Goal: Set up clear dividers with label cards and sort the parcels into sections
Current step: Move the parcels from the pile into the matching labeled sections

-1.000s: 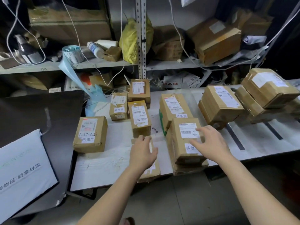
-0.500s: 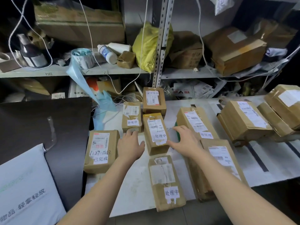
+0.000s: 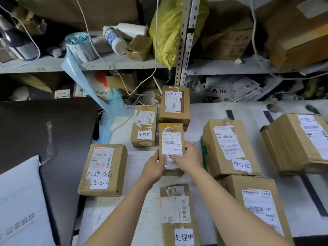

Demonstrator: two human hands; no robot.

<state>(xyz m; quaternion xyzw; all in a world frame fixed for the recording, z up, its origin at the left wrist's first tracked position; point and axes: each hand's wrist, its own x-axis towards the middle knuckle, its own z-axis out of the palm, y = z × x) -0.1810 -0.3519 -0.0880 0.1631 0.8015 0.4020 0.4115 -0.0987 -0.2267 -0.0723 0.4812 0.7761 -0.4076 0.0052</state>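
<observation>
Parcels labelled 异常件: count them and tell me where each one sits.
2. The rear parcel sits at the back of the table, below the shelf post. The second parcel sits left of the held parcel. Cut-off labels elsewhere may hide more.

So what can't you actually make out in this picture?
Head view:
- Status label on the held parcel: partly covered by the left hand and right hand.
- Far-right parcel: label cut by the frame edge.
- Shipping-label print: too small to read.
- White mailer: cut off by the left edge.
</observation>
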